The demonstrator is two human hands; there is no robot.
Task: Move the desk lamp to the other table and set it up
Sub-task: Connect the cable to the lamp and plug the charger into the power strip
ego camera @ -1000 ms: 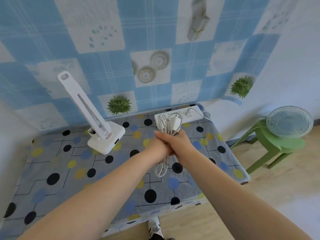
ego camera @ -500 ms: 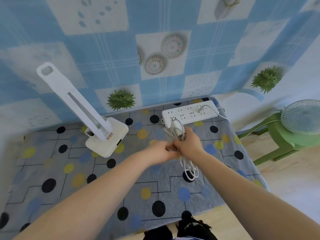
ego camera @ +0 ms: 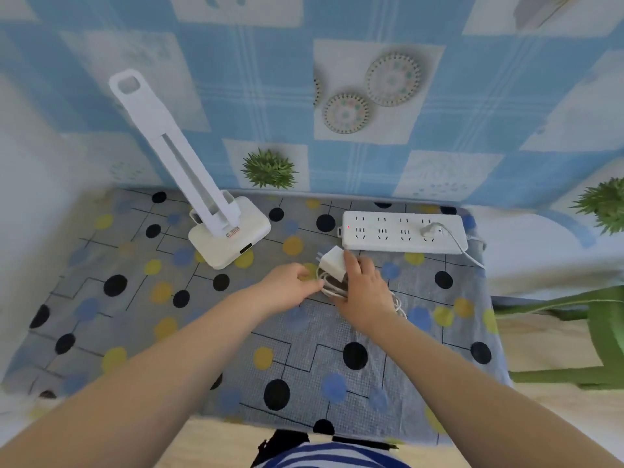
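A white desk lamp [ego camera: 216,217] stands at the back left of the table [ego camera: 337,383], its arm leaning up to the left. A white power strip [ego camera: 401,233] lies at the back right with one plug in it. Just in front of the strip, my right hand [ego camera: 363,288] holds the lamp's white power adapter [ego camera: 332,263] and its coiled white cable [ego camera: 332,288] down near the tablecloth. My left hand [ego camera: 292,282] pinches the coil from the left. Part of the coil is hidden under my right hand.
The table wears a grey cloth with black, yellow and blue dots and stands against a blue patterned wall hanging. A green stool [ego camera: 580,332] stands on the wooden floor to the right. My striped shirt shows at the bottom edge.
Both hands have lowered the cable bundle from mid-air to the tablecloth just in front of the power strip. The adapter now shows at the top of the bundle. The camera has moved closer and tilted down.
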